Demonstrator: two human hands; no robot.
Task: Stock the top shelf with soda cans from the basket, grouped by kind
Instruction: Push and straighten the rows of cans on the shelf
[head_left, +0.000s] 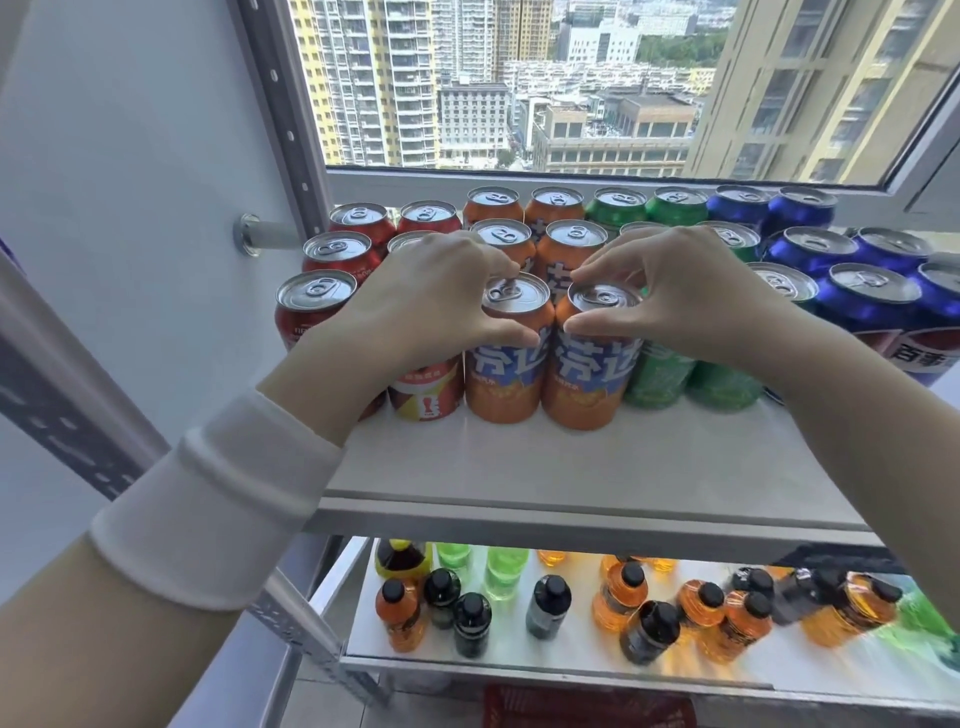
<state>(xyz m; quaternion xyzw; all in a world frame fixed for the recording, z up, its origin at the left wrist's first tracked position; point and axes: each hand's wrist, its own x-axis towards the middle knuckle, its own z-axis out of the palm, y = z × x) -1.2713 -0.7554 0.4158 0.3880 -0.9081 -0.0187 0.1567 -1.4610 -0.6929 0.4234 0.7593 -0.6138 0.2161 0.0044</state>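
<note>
Two grips: left hand (431, 301) on left orange can (503, 387), right hand (691, 301) on right orange can (587, 389); sorted shelf (571, 467) appears nearly full.

Worn on the person's head, wide-angle, the only view. Faces forward and down from close at the front edge of the top shelf (571, 467), near enough to put the left hand (431, 306) and the right hand (691, 296) large at mid-frame, each gripping the rim of its own front-row can, the left orange can (506, 369) and the right orange can (587, 379). Looks slightly down on the can tops and out through the window (519, 78) across the upper frame. Takes in the lower shelf (582, 649) and its bottles (618, 597) steeply from above along the bottom, blurred toward the right
</note>
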